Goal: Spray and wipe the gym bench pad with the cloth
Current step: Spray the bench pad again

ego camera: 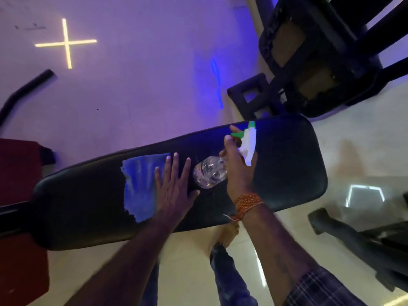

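The bench pad (287, 168) is stretching across in front of me; my left hand (174, 186) is pressing flat, fingers spread, on the blue cloth (139, 184), while my right hand (238, 171) is gripping the spray bottle (209, 173) over it.

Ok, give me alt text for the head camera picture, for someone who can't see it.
A person's right hand grips a clear spray bottle with a white and green trigger head over a black gym bench pad, while the left hand lies flat, fingers spread, on the edge of a blue cloth spread on the pad. Glossy floor and dark gym equipment surround the bench.
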Demonstrator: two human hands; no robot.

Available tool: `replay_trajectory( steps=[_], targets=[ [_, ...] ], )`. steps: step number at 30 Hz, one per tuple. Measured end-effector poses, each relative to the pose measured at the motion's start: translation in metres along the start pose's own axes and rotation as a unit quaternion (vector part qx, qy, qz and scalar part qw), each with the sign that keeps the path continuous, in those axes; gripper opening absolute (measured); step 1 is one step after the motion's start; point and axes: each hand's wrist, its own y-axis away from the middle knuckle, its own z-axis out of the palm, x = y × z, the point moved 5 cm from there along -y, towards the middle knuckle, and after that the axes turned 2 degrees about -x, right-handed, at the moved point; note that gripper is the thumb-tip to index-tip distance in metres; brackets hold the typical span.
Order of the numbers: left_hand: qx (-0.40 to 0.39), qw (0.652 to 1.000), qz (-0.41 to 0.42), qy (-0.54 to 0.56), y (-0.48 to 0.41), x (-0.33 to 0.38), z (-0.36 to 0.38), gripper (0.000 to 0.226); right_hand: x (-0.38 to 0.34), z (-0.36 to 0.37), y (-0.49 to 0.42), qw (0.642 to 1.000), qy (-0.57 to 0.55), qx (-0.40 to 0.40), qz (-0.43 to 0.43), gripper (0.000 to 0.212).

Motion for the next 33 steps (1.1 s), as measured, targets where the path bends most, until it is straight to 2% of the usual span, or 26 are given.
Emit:
replay_trajectory(
  steps=[2,4,7,9,12,15,17,20,22,24,27,31,33],
  targets=[
    [-0.017,0.999,0.031,-0.012,-0.012,0.020,0.000,0.092,0.005,-0.029,-0.015,0.991,-0.105,0.044,0.077,0.024],
    [-0.035,0.998,0.054,-0.002,-0.024,0.041,0.001,0.093,0.009,-0.064,-0.023,0.975,-0.162,0.048,0.141,0.025],
    [-0.050,0.995,0.086,-0.011,-0.045,0.081,0.005,0.101,0.011,-0.117,-0.031,0.968,-0.154,0.011,0.197,0.017],
    [-0.051,0.992,0.114,-0.018,-0.060,0.115,0.010,0.103,0.009,-0.150,-0.038,0.966,-0.122,0.006,0.226,0.029],
    [-0.056,0.986,0.156,-0.030,-0.083,0.174,0.016,0.107,0.003,-0.184,-0.047,0.968,-0.058,0.002,0.245,0.046],
    [-0.071,0.982,0.167,-0.048,-0.101,0.228,0.026,0.115,-0.001,-0.210,-0.058,0.967,-0.025,0.005,0.253,0.021],
    [-0.083,0.985,0.139,-0.054,-0.106,0.247,0.034,0.124,-0.001,-0.220,-0.067,0.964,-0.007,0.002,0.264,0.016],
    [-0.086,0.988,0.115,-0.059,-0.106,0.251,0.040,0.129,0.000,-0.230,-0.077,0.960,0.002,0.013,0.279,0.017],
    [-0.089,0.987,0.117,-0.063,-0.106,0.250,0.041,0.128,-0.003,-0.236,-0.083,0.960,0.003,0.013,0.281,0.027],
    [-0.088,0.987,0.114,-0.071,-0.106,0.251,0.040,0.128,-0.004,-0.243,-0.086,0.959,0.007,0.019,0.283,0.020],
    [-0.085,0.988,0.108,-0.070,-0.105,0.253,0.039,0.127,-0.003,-0.258,-0.086,0.957,0.008,0.049,0.286,0.024],
    [-0.081,0.989,0.110,-0.051,-0.100,0.254,0.037,0.122,0.006,-0.274,-0.071,0.955,-0.003,0.059,0.289,0.006],
    [-0.072,0.990,0.115,-0.043,-0.095,0.252,0.038,0.116,0.015,-0.282,-0.059,0.952,-0.002,0.067,0.298,0.010]
  ],
)
